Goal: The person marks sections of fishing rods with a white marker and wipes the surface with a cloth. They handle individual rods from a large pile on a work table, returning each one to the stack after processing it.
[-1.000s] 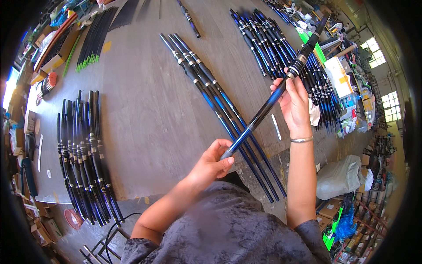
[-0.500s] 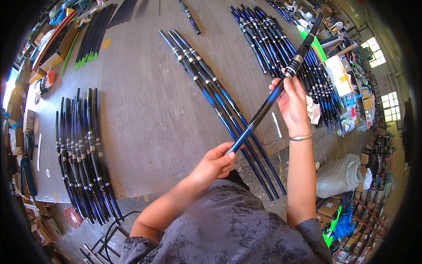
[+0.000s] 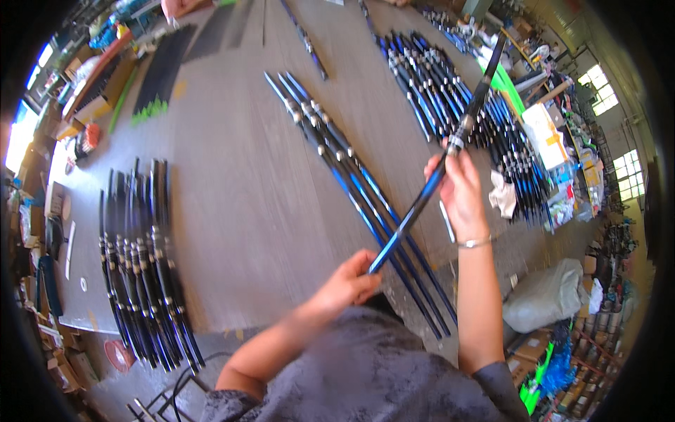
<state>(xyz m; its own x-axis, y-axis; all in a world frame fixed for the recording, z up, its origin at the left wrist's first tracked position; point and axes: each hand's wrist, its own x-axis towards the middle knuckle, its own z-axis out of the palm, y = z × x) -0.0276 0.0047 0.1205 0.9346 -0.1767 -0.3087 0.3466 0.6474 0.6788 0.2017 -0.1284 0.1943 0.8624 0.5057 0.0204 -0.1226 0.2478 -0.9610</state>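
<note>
A dark blue and black fishing rod (image 3: 420, 199), collapsed to a short length, lies slantwise across both my hands. The fingers of my left hand (image 3: 349, 279) are wrapped round its lower blue end. Farther up, my right hand (image 3: 462, 193) grips it just below the silvery reel-seat fittings, its black handle pointing to the upper right. Beneath the held rod, three similar rods (image 3: 355, 172) lie side by side on the grey table (image 3: 232, 211), their lower ends reaching over the near edge.
A row of rods (image 3: 144, 260) lies at the left, and a bigger pile (image 3: 439, 88) at the far right. Green-tipped black rods (image 3: 158, 77) are at the back left. A white cloth (image 3: 502, 195) and a white marker-like stick (image 3: 447, 221) lie beyond my right hand.
My view has shifted, so the table's contents sit lower in the picture. Both hands keep their hold on the rod. A blurred pinkish shape now shows at the far left edge.
</note>
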